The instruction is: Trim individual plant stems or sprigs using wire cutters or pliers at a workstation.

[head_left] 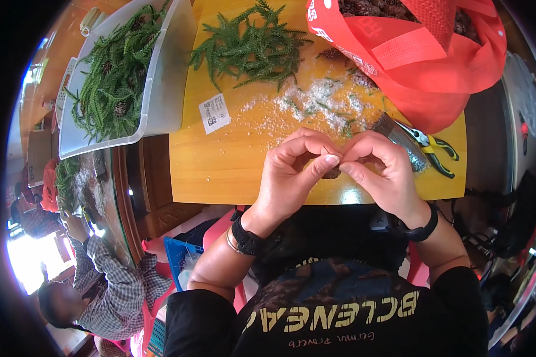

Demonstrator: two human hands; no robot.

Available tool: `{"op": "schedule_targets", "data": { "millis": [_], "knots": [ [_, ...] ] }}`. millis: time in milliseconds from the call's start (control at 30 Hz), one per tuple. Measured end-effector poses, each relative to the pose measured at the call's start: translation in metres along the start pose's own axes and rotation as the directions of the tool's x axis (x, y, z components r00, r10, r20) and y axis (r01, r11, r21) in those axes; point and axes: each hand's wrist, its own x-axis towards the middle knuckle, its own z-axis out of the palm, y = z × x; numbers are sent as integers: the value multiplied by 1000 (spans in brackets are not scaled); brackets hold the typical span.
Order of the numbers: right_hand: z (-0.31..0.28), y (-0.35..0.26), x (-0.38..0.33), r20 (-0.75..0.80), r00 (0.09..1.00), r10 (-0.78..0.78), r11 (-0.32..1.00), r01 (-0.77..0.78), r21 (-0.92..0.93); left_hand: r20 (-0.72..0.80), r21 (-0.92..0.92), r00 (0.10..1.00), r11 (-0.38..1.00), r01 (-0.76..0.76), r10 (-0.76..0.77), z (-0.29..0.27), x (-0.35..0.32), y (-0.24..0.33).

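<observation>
A red bag [435, 65] sits on the far right of the table [220, 166], pliers [430, 147] beside it. Green sprigs [250, 47] lie far on the table above white crumbs [315, 101]. A clear bin [167, 71] of greenery stands left. Another person [101, 285] sits near left.

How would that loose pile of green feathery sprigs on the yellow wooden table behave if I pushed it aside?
The loose pile of green feathery sprigs would probably slide easily, being thin and likely light. Its splayed, tangled fronds suggest it would drag as a clump yet shed bits, like the green fragments already scattered in the white crumbs on the yellow wooden table.
</observation>
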Motion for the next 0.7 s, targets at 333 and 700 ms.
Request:
{"op": "schedule_targets", "data": {
  "millis": [333, 700],
  "knots": [
    [1, 11, 0, 96, 994, 47, 933, -78, 351, 28, -133, 999, 991, 18, -15, -1, 2, 0],
    [1, 7, -2, 89, 994, 61, 925, -90, 369, 73, 36, 996, 998, -55, 52, -3, 2, 6]
  ]
}}
